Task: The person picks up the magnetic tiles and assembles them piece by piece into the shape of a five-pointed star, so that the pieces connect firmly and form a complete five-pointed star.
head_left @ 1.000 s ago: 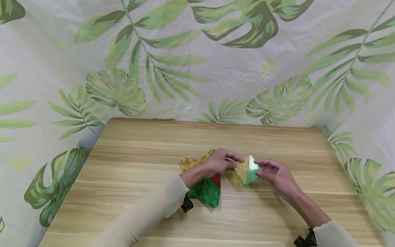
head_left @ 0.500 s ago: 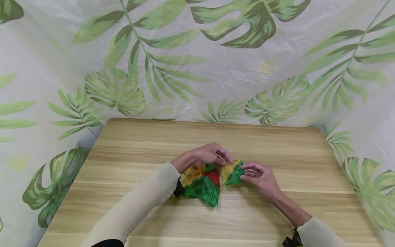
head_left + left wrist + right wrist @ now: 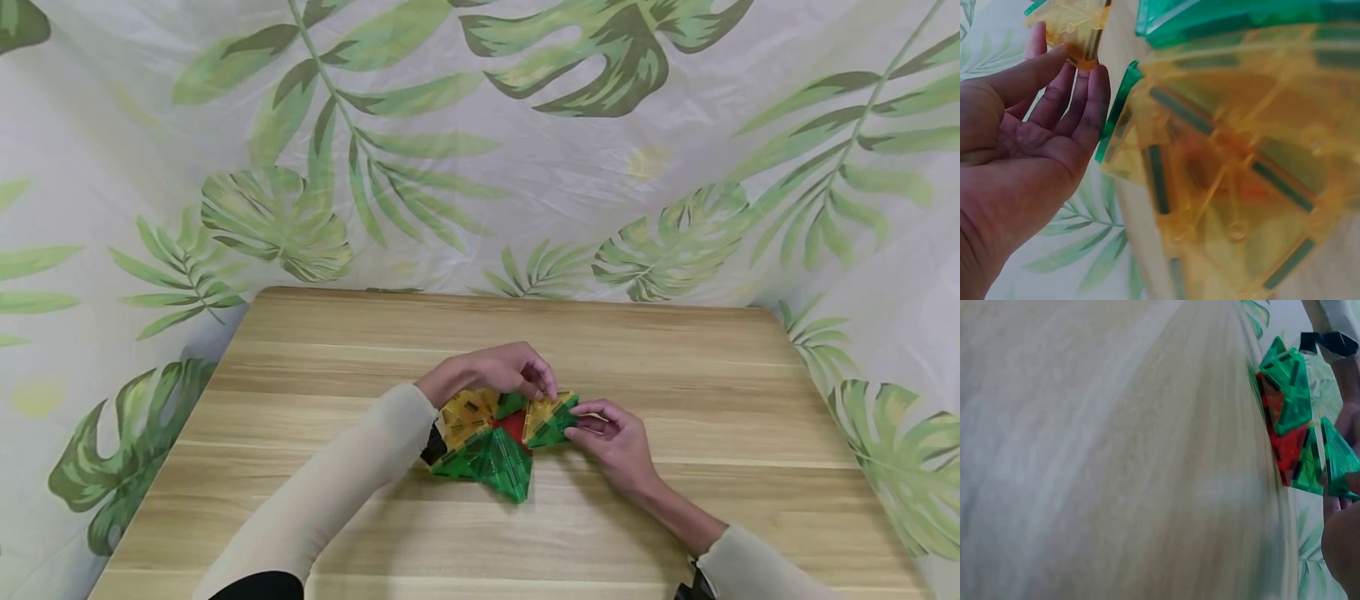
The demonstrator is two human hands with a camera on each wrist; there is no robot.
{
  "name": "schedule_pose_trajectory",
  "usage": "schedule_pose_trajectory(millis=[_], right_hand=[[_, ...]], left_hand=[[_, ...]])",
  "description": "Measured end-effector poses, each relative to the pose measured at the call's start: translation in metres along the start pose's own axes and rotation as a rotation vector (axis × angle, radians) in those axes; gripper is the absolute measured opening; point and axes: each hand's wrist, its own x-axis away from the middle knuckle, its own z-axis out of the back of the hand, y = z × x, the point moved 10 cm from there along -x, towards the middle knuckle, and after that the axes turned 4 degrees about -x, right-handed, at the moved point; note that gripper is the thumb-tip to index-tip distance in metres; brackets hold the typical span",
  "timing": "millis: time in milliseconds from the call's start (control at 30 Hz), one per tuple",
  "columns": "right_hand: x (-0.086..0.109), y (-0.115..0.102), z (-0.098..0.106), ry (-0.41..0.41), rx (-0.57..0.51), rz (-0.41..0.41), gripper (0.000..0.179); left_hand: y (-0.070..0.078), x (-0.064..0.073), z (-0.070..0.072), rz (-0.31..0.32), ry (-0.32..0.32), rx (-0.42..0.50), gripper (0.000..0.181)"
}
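Note:
Between both hands is a pair of joined translucent triangular magnetic tiles, one yellow (image 3: 542, 412) and one green (image 3: 553, 432). My left hand (image 3: 513, 369) pinches the yellow tile's upper corner. My right hand (image 3: 618, 442) pinches the green tile's right corner between thumb and fingers. Just left of the pair stands a structure of magnetic tiles, with green tiles (image 3: 502, 471) in front, yellow tiles (image 3: 467, 421) at the left and a red tile (image 3: 516, 425) at the right. The pair overlaps its right edge in the head view; whether they touch I cannot tell.
The structure stands on a wooden table (image 3: 337, 375). A leaf-print cloth (image 3: 420, 192) hangs behind and beside it. Dark camera mounts sit on both wrists, and the left one (image 3: 433, 444) is close against the structure's left side.
Both hands have carried the tile pair leftward, up to the structure's right side. The pair has turned to lie flatter in view, and more of the structure's yellow part shows.

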Motion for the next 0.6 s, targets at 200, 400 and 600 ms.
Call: schedule_pose_trajectory(millis=[200,400,600], right_hand=[[-0.002,0.003,-0.007,0.026,-0.009,0.007,0.031],[-0.003,0.009,-0.012,0.069,-0.006,-0.001,0.030],[-0.004,0.012,-0.014,0.110,0.029,-0.006,0.029]], left_hand=[[0.007,-0.004,0.000,-0.036,-0.053,-0.159,0.017],[0.004,-0.008,0.002,-0.050,-0.096,-0.226,0.015],[0.007,-0.011,0.005,-0.087,-0.130,-0.296,0.014]])
